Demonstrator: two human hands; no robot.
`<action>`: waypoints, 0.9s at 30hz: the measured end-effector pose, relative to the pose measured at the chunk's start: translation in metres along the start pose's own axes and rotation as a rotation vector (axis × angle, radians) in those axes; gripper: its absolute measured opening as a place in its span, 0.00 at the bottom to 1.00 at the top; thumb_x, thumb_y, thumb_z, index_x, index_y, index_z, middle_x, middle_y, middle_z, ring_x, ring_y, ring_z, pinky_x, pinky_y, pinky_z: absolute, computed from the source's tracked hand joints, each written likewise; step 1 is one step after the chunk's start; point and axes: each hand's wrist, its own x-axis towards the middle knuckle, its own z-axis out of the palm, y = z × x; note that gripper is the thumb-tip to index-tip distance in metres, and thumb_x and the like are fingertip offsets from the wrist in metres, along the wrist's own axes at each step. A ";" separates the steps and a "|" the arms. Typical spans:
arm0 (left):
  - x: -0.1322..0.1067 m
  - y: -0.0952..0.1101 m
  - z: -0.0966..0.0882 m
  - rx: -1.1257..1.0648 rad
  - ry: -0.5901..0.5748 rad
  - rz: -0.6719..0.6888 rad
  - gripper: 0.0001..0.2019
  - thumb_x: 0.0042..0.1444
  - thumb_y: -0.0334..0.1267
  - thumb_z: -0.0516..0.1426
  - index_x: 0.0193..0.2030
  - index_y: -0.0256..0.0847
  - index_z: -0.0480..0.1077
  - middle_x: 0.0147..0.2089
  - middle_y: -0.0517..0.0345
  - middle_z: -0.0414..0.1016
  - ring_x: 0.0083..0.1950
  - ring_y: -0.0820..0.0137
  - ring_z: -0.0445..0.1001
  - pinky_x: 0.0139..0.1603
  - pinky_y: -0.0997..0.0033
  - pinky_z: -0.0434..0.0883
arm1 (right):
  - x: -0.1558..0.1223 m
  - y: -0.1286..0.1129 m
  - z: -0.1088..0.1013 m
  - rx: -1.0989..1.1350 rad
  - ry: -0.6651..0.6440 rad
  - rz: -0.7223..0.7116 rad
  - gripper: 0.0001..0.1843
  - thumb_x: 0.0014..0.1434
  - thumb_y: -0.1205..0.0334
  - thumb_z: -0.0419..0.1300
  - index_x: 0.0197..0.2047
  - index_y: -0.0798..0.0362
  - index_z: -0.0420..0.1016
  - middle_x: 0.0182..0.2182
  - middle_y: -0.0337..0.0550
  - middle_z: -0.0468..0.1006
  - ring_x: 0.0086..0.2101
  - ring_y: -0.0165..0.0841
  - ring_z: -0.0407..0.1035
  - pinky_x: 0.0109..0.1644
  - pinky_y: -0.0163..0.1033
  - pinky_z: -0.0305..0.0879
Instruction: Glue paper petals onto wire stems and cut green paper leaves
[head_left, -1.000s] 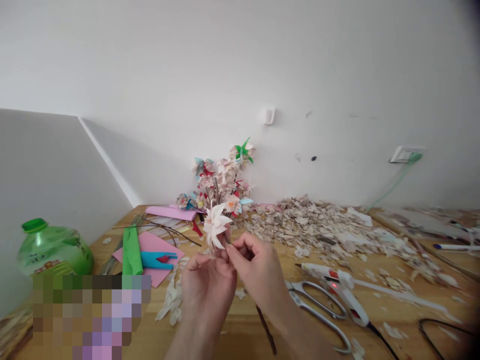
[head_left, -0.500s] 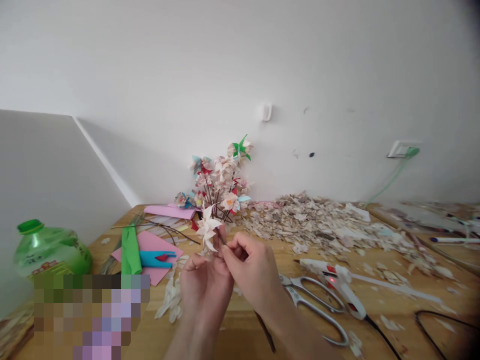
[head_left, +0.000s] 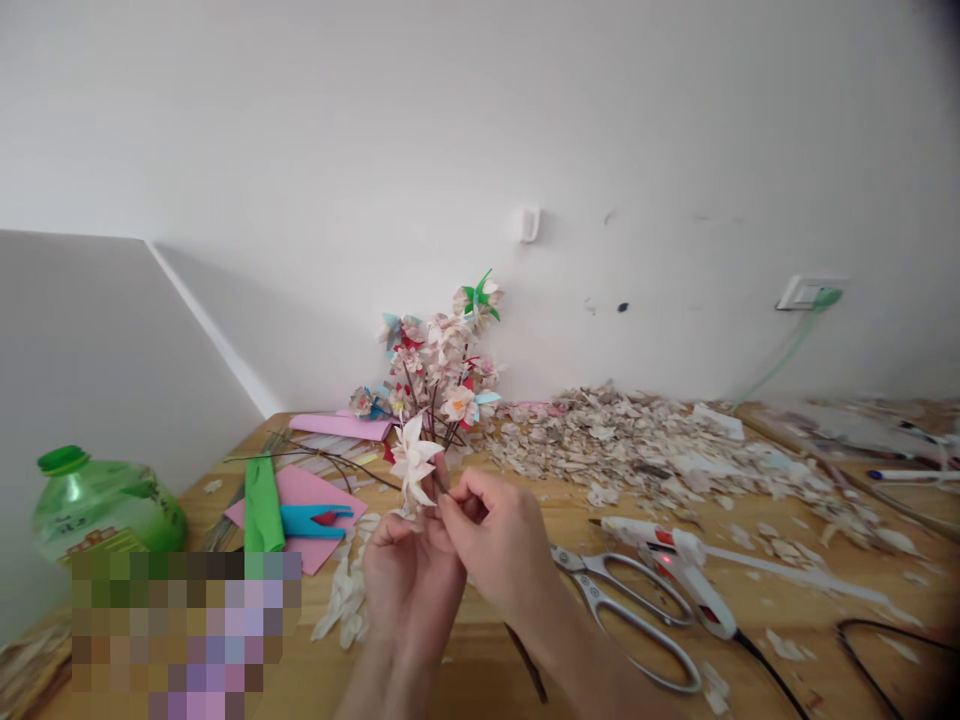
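A white, pointed-petal handmade flower (head_left: pixel 415 462) stands just above my left hand (head_left: pixel 416 585). That hand is palm up, its fingers curled around the flower's base and partly hidden behind the petals. My right hand (head_left: pixel 499 540) pinches the thin dark stem close below the bloom, thumb against forefinger. A brown twig end (head_left: pixel 527 662) shows beneath my right wrist; whether it belongs to the same stem I cannot tell. Loose pale petals (head_left: pixel 346 605) lie left of my left hand. Metal scissors (head_left: pixel 604 590) rest on the table beside my right forearm.
A bunch of handmade flowers (head_left: pixel 442 350) stands at the wall. Dry petals (head_left: pixel 622 440) are heaped behind right. A glue gun (head_left: pixel 686 570) with a red light lies right of the scissors. On the left are coloured papers (head_left: pixel 262 500) and a green-capped bottle (head_left: pixel 112 505).
The white flower has turned slightly and now faces more toward me. Both hands keep nearly the same place and hold, while the view has shifted a little.
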 end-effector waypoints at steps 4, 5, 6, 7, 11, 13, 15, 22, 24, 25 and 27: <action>-0.001 0.000 0.000 -0.043 0.030 -0.023 0.36 0.32 0.26 0.45 0.54 0.37 0.64 0.48 0.52 0.74 0.53 0.68 0.68 0.54 0.72 0.62 | 0.000 0.000 -0.001 -0.013 -0.019 0.028 0.12 0.45 0.67 0.54 0.16 0.52 0.54 0.12 0.31 0.57 0.16 0.25 0.53 0.22 0.30 0.47; -0.001 0.000 0.001 -0.043 0.036 -0.024 0.35 0.31 0.26 0.45 0.53 0.36 0.64 0.47 0.51 0.75 0.52 0.68 0.69 0.53 0.73 0.63 | 0.000 0.000 -0.001 -0.010 -0.023 0.030 0.12 0.45 0.67 0.54 0.16 0.52 0.54 0.12 0.31 0.57 0.17 0.25 0.53 0.22 0.30 0.47; -0.001 0.000 0.001 -0.041 0.043 -0.022 0.35 0.31 0.26 0.45 0.52 0.36 0.65 0.46 0.51 0.75 0.51 0.68 0.70 0.52 0.73 0.64 | 0.000 0.000 -0.001 -0.007 -0.027 0.030 0.12 0.45 0.67 0.54 0.16 0.52 0.55 0.12 0.31 0.58 0.17 0.25 0.54 0.22 0.30 0.47; -0.001 0.000 0.002 -0.037 0.052 -0.018 0.34 0.30 0.26 0.45 0.51 0.36 0.66 0.46 0.50 0.75 0.51 0.68 0.70 0.51 0.73 0.65 | -0.001 0.001 -0.001 -0.004 -0.033 0.026 0.12 0.46 0.67 0.54 0.16 0.52 0.55 0.13 0.31 0.59 0.17 0.25 0.54 0.22 0.30 0.48; -0.001 -0.001 0.004 0.009 0.074 0.052 0.32 0.30 0.26 0.46 0.48 0.37 0.68 0.43 0.50 0.76 0.51 0.66 0.69 0.50 0.69 0.66 | 0.000 0.010 0.002 0.062 -0.069 -0.003 0.10 0.49 0.65 0.54 0.19 0.52 0.59 0.15 0.32 0.62 0.18 0.26 0.57 0.23 0.30 0.51; -0.002 -0.001 0.004 0.037 0.066 0.103 0.29 0.30 0.26 0.46 0.44 0.38 0.70 0.41 0.51 0.76 0.51 0.64 0.69 0.50 0.66 0.66 | 0.001 0.017 0.004 0.146 -0.095 -0.016 0.09 0.51 0.64 0.54 0.21 0.52 0.61 0.16 0.33 0.64 0.19 0.26 0.58 0.24 0.30 0.53; -0.003 -0.001 0.004 0.043 0.056 0.144 0.25 0.29 0.27 0.46 0.38 0.37 0.72 0.40 0.50 0.76 0.51 0.64 0.69 0.50 0.66 0.67 | 0.003 0.024 0.007 0.258 -0.127 -0.023 0.09 0.52 0.62 0.54 0.23 0.52 0.61 0.18 0.34 0.65 0.21 0.28 0.60 0.26 0.31 0.55; -0.006 -0.003 0.007 0.020 0.021 0.222 0.24 0.28 0.26 0.47 0.35 0.39 0.73 0.40 0.50 0.75 0.50 0.64 0.69 0.48 0.66 0.67 | 0.007 0.036 0.019 0.593 -0.162 0.016 0.08 0.53 0.57 0.55 0.27 0.52 0.64 0.20 0.34 0.64 0.23 0.28 0.60 0.28 0.32 0.57; -0.007 -0.004 0.007 0.021 0.043 0.263 0.26 0.27 0.25 0.48 0.37 0.41 0.73 0.40 0.52 0.75 0.50 0.64 0.68 0.48 0.66 0.67 | 0.007 0.038 0.021 0.644 -0.183 0.025 0.10 0.52 0.56 0.56 0.26 0.53 0.64 0.20 0.33 0.64 0.23 0.28 0.58 0.28 0.32 0.56; -0.006 -0.005 0.007 0.026 0.053 0.277 0.27 0.27 0.25 0.48 0.38 0.42 0.73 0.40 0.52 0.75 0.50 0.64 0.68 0.48 0.66 0.67 | 0.008 0.040 0.023 0.662 -0.191 0.027 0.11 0.52 0.55 0.56 0.25 0.53 0.64 0.20 0.33 0.63 0.23 0.28 0.58 0.28 0.32 0.55; -0.006 -0.006 0.003 0.037 0.072 0.316 0.28 0.27 0.25 0.49 0.39 0.43 0.72 0.40 0.53 0.75 0.50 0.65 0.69 0.47 0.68 0.68 | 0.008 0.043 0.025 0.679 -0.192 0.034 0.12 0.51 0.54 0.57 0.24 0.53 0.63 0.19 0.33 0.62 0.23 0.27 0.56 0.27 0.32 0.54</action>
